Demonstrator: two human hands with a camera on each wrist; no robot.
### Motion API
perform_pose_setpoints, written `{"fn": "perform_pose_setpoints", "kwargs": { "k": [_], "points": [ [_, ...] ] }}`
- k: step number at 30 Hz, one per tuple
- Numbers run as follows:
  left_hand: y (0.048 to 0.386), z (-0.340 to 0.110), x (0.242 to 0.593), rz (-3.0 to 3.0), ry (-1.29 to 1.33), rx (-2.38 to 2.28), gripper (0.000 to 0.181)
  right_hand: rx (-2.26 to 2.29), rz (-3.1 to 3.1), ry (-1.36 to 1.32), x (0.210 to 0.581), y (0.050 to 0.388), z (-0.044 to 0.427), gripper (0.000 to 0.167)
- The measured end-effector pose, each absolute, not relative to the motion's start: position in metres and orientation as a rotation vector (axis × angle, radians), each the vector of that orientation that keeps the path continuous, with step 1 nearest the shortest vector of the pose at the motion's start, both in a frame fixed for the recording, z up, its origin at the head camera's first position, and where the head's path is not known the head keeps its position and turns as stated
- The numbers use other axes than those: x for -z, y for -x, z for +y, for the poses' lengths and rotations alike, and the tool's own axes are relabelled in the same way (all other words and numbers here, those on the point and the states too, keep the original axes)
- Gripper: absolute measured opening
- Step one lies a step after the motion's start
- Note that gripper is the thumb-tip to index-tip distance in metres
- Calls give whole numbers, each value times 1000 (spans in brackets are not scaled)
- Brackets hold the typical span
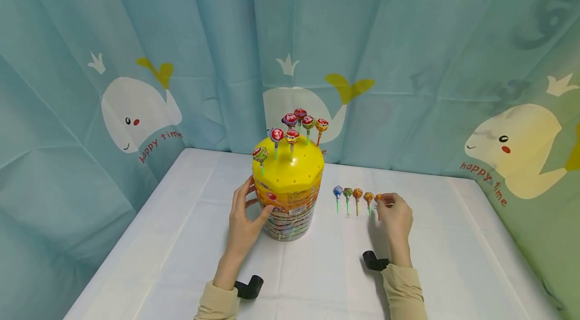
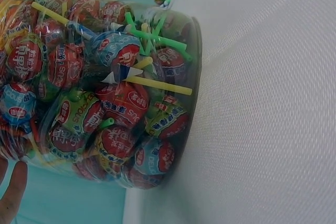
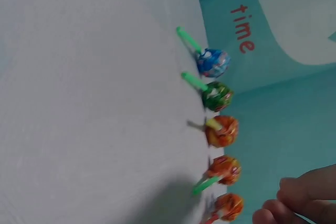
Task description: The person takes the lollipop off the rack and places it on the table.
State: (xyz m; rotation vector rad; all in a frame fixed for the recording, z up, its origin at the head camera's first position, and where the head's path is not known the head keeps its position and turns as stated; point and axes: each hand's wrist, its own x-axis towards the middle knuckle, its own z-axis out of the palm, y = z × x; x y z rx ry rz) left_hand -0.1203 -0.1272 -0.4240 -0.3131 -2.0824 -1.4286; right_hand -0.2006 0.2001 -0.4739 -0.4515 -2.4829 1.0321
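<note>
A clear candy jar (image 1: 290,222) packed with wrapped lollipops stands upright on the table, topped by a yellow lid (image 1: 290,171). Several lollipops (image 1: 277,136) stick up from holes in that lid. My left hand (image 1: 244,222) holds the jar's left side, thumb in front and fingers round the far side. To the jar's right lies a row of lollipops, among them a blue one (image 1: 338,191) and a green one (image 1: 347,192). My right hand (image 1: 396,217) is at the row's right end, fingertips beside an orange lollipop (image 3: 229,206) with a red stick; a small gap shows in the right wrist view.
A white cloth covers the table (image 1: 326,280). Behind it hangs a blue-green curtain (image 1: 217,23) printed with whales. Black devices (image 1: 250,288) are worn at both wrists. More small holes dot the lid's front.
</note>
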Motion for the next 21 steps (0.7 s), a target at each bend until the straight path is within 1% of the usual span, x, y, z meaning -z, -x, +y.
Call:
{"fn": "perform_pose_setpoints", "kwargs": {
  "k": [13, 21],
  "points": [
    [120, -126, 422, -2074, 324, 1420, 77, -1072, -2345, 201, 438, 199, 176, 17],
    [120, -126, 423, -2085, 315, 1423, 77, -1149, -2220, 51, 408, 197, 159, 18]
  ]
}}
